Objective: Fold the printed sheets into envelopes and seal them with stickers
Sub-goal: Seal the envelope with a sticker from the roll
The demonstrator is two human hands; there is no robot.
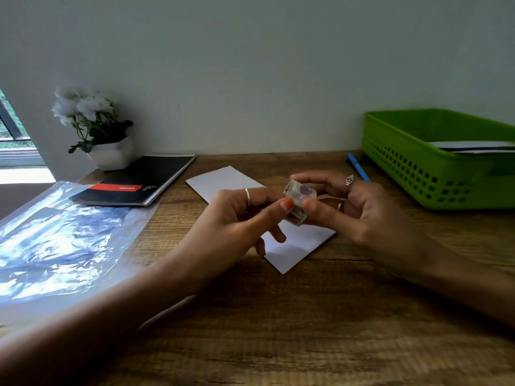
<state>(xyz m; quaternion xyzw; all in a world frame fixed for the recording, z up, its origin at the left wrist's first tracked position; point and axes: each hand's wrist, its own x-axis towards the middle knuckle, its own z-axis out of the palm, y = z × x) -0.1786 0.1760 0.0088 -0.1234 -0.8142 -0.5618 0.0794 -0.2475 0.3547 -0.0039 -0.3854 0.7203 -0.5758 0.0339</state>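
Note:
A folded white envelope (295, 246) lies flat on the wooden desk (306, 316), partly hidden under both hands. Above it I hold a small clear sticker roll (299, 196) with a purple print on it. My right hand (354, 207) pinches the roll between thumb and fingers from the right. My left hand (245, 213) touches its left side with thumb and forefinger. Both hands wear rings.
A green plastic basket (418, 168) with white papers inside stands at the right. A blue pen (358, 169) lies beside it. A black notebook (139, 182), a white potted plant (108, 146) and a shiny plastic sleeve (55, 240) occupy the left side.

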